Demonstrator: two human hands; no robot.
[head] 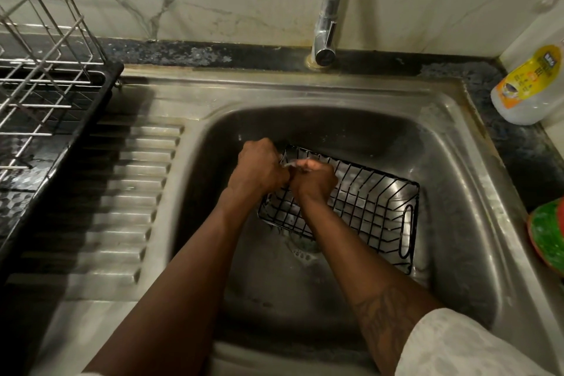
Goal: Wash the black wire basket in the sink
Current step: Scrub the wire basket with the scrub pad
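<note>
The black wire basket (366, 204) lies in the steel sink (451, 162), right of the middle, over the drain. My left hand (259, 166) and my right hand (316, 178) meet at its far left end, knuckles up and fingers curled. The left hand grips the basket's end rim. The right hand's fingers curl round the rim wires beside it. A pale wet blur shows between the two hands; what it is I cannot tell.
A chrome tap (328, 24) rises behind the sink. A dish rack on a black tray (45, 101) stands left of the ribbed drainboard (122, 192). On the right are a dish soap bottle (528, 85) and a green and red scrubber (547, 235).
</note>
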